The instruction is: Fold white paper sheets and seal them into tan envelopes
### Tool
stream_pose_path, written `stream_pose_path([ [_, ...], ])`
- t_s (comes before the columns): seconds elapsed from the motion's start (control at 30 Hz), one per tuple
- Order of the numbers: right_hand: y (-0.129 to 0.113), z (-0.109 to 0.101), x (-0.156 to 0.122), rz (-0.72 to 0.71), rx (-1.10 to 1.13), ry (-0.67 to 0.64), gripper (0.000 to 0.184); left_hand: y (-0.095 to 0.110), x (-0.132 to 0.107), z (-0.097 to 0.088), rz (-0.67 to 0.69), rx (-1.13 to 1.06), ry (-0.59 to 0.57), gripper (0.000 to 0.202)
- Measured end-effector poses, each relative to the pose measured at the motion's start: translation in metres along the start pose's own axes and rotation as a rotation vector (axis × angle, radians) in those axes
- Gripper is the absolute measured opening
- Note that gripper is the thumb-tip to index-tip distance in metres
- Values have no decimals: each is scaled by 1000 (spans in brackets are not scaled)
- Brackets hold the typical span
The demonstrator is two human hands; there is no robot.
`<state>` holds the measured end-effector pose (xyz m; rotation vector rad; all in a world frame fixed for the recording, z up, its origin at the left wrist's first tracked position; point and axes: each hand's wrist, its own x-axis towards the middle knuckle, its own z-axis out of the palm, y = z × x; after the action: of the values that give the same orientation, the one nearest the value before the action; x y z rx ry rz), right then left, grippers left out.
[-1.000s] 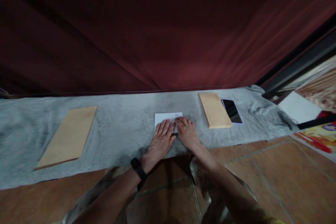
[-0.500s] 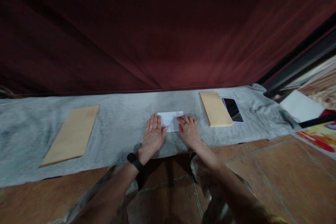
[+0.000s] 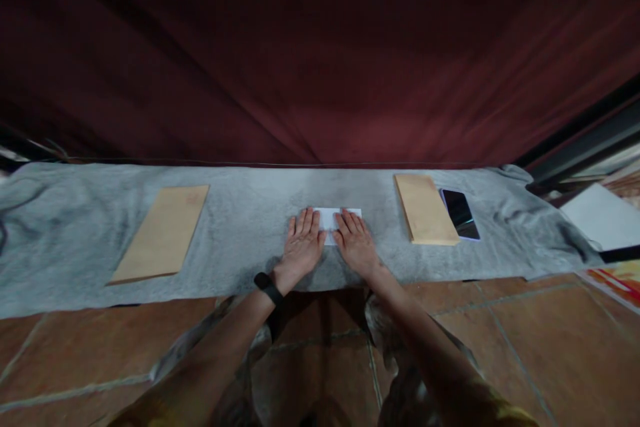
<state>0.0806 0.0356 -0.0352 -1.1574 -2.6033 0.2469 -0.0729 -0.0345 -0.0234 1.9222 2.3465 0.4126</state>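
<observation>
A small folded white paper (image 3: pixel 329 219) lies on the grey cloth in front of me, partly covered by both hands. My left hand (image 3: pixel 303 240) rests flat on its left end, fingers stretched forward, with a black band on the wrist. Over the right end lies my right hand (image 3: pixel 356 241), palm down, its fingers also extended. The two thumbs point toward each other near the middle of the paper. Neither hand grips anything.
A brown envelope (image 3: pixel 163 230) lies to the left on the grey cloth (image 3: pixel 250 213). To the right is a stack of brown envelopes (image 3: pixel 427 209) beside a phone (image 3: pixel 460 213). A dark red curtain (image 3: pixel 320 80) hangs behind. White sheets (image 3: pixel 603 217) sit at far right.
My right hand has flattened onto the paper, its fingers now stretched forward and covering more of the right end. My left hand stays on the left end. The whole view has shifted slightly.
</observation>
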Motion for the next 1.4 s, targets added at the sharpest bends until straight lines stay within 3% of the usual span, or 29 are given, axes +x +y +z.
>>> stream_pose_path([
  [0.3,-1,5,-5,18,-145,21,53,17,4,14,130,16,-4,59],
  [0.67,11,7,-10,19,-183,70,52,3,6,9,117,92,10,56],
  [1.03,25,5,-18,53,-200,5,58,5,5,5,103,125,9,58],
  [1.4,38,-11,-21,107,-160,-117,57,-8,3,6,119,123,8,60],
])
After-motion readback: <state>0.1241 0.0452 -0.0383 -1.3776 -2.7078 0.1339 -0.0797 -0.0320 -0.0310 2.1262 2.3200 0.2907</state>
